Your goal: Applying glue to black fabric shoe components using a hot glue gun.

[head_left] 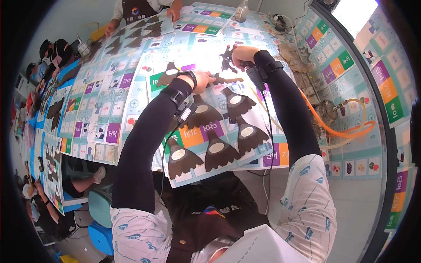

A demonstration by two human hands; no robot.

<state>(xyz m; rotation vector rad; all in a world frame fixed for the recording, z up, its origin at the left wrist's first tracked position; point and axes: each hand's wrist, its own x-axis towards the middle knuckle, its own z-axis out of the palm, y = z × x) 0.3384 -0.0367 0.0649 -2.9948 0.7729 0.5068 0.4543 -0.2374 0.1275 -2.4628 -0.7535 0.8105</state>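
Observation:
In my right hand [245,56], at the far middle of the table, is a dark, knobbly tool [228,60]; its exact kind is too unclear to tell. My left hand [201,81] reaches over the sheet, its fingers stretched toward a thin brown flat piece [230,79]. I cannot tell whether they touch it. Several brown fan-shaped pieces with scalloped edges and pale ovals lie nearer me, among them one at the front left [180,158], one in the front middle [218,151] and one at the right [251,135]. A similar piece [166,77] lies left of my left hand.
Patterned printed sheets [101,101] cover the table. An orange hose [322,122] loops along the right side by a glass panel. Across the table, a person's hand [174,14] rests by more brown pieces [153,27]. A bottle [241,11] stands at the back.

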